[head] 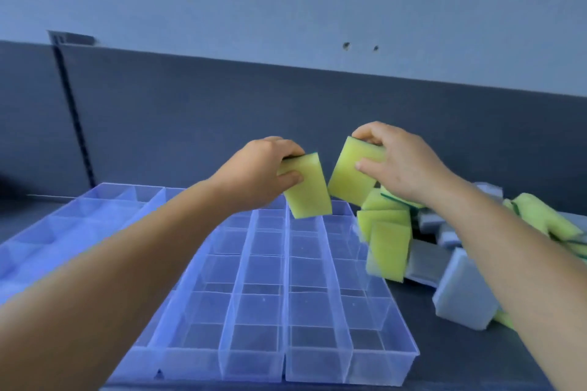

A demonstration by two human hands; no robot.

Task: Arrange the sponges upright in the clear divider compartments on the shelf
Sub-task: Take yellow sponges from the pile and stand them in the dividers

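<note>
Presently, 2 yellow sponges are being gripped, the left hand (260, 168) holding its sponge (306, 189) long-axis down, nearer than the right hand (398, 162) and its sponge (354, 176) to the far compartments of the clear divider tray (317, 343).

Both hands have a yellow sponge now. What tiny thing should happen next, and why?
Probably lower the left hand so its yellow sponge slides upright into a far compartment of the clear divider tray. That sponge already hangs just above the tray's far end, every compartment in view looks empty, and the right hand holds its own sponge farther right, above the pile.
</note>
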